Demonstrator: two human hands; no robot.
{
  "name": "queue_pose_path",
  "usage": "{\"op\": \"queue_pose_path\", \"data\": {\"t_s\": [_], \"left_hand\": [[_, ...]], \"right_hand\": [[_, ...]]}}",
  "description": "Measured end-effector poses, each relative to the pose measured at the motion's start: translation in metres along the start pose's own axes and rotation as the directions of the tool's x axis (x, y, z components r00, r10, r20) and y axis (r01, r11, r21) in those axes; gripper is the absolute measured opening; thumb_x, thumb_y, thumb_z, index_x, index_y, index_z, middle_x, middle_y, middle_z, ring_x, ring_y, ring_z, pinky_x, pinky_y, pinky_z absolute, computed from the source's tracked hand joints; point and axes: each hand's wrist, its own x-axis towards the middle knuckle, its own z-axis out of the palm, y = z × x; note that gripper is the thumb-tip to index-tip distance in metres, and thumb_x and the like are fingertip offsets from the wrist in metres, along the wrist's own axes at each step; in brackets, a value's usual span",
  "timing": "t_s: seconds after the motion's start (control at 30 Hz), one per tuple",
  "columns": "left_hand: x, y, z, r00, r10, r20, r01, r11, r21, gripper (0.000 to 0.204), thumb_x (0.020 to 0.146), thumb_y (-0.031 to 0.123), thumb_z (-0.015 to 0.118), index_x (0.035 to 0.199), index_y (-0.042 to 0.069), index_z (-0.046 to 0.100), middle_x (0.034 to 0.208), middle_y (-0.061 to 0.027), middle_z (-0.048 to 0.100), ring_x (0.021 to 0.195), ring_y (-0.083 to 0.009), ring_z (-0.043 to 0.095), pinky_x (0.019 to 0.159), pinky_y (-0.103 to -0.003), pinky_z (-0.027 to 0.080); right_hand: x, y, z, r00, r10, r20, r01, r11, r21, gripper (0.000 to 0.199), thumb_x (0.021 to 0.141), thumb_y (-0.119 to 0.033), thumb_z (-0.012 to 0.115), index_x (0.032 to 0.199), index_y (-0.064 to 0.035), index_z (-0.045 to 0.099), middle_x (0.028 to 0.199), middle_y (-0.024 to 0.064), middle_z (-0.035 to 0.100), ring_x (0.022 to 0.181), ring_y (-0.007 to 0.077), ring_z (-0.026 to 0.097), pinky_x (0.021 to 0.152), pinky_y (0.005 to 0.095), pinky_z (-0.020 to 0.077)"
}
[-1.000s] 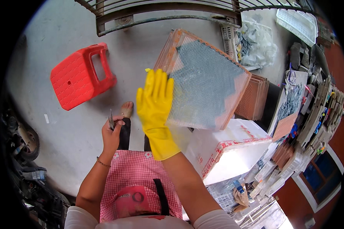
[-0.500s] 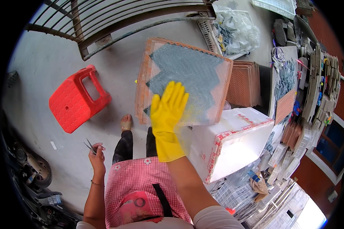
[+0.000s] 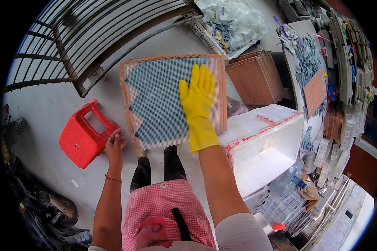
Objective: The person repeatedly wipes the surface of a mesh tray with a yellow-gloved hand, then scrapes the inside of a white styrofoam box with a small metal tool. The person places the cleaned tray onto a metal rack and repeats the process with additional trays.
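Note:
My right hand (image 3: 198, 94), in a yellow rubber glove, lies flat with its fingers stretched out on the right part of a white mesh sheet (image 3: 146, 144). Under the mesh show grey-blue mosaic pieces (image 3: 161, 96) with a zigzag left edge, set in an orange tray (image 3: 223, 90). My bare left hand (image 3: 116, 140) is closed, near the tray's lower left side and beside the red stool. A small dark bit of the tweezers (image 3: 112, 141) shows between its fingers; the rest is hidden.
A red plastic stool (image 3: 81, 136) stands at left, below a metal rack (image 3: 130, 39). At right are a white foam box (image 3: 259, 138), stacked orange trays (image 3: 255, 79) and a board strewn with grey pieces (image 3: 308, 58). A crate (image 3: 207, 38) with plastic sheeting stands behind.
My gloved hand has moved from the mesh's lower left part to its right part. My left hand has risen toward the tray's lower left side, and the view has shifted.

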Motion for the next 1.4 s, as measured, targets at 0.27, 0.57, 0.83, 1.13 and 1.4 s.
{"op": "queue_pose_path", "data": {"t_s": [0.27,0.57,0.83,1.13,1.4], "left_hand": [[0.022,-0.001,0.030,0.978,0.210,-0.022,-0.176,0.869,0.462,0.029,0.088,0.021,0.049,0.098,-0.006,0.055,0.091,-0.0110,0.060,0.079,-0.0193,0.058,0.068,-0.029,0.044],[0.043,-0.009,0.024,0.973,0.181,-0.142,-0.093,0.874,0.477,0.023,0.087,0.018,0.048,0.077,-0.003,0.051,0.062,-0.0069,0.051,0.056,-0.0187,0.051,0.054,-0.030,0.040],[0.028,0.015,0.017,0.984,-0.166,0.073,0.167,0.986,-0.020,0.031,0.091,0.035,0.042,0.086,0.006,0.051,0.071,0.0022,0.049,0.062,-0.0089,0.048,0.053,-0.023,0.040],[0.002,0.046,0.021,0.778,-0.263,0.571,0.301,0.953,0.028,0.026,0.082,0.031,0.054,0.097,0.009,0.051,0.084,0.0023,0.052,0.077,-0.0101,0.052,0.065,-0.024,0.045],[-0.101,0.110,0.082,0.788,-0.257,0.559,0.401,0.904,-0.150,0.010,0.070,0.009,0.058,0.078,0.009,0.052,0.064,0.0009,0.050,0.052,-0.0124,0.048,0.047,-0.024,0.041]], "right_hand": [[-0.138,-0.061,-0.070,0.838,-0.291,0.461,0.144,0.934,0.328,0.056,0.080,-0.029,0.052,0.127,-0.0017,0.038,0.130,0.0158,0.040,0.123,0.0303,0.035,0.105,0.0436,0.0178],[-0.187,-0.041,-0.137,0.817,-0.043,0.575,-0.368,0.728,0.578,0.038,0.083,-0.020,0.053,0.116,-0.0018,0.049,0.118,0.0179,0.051,0.109,0.0322,0.048,0.094,0.0359,0.0367],[-0.202,0.004,-0.190,0.681,0.262,0.684,-0.692,0.537,0.483,0.032,0.087,-0.021,0.050,0.112,-0.0016,0.052,0.113,0.0161,0.055,0.105,0.0310,0.052,0.088,0.0333,0.0413],[-0.193,0.039,-0.233,0.637,0.286,0.715,-0.741,0.482,0.467,0.032,0.090,-0.022,0.045,0.113,-0.0014,0.053,0.114,0.0154,0.055,0.107,0.0276,0.051,0.091,0.0307,0.0378],[-0.214,0.075,-0.254,0.668,0.333,0.665,-0.719,0.520,0.461,0.034,0.088,-0.027,0.047,0.108,-0.0014,0.056,0.102,0.0166,0.059,0.097,0.0295,0.055,0.084,0.0329,0.0409]]}}
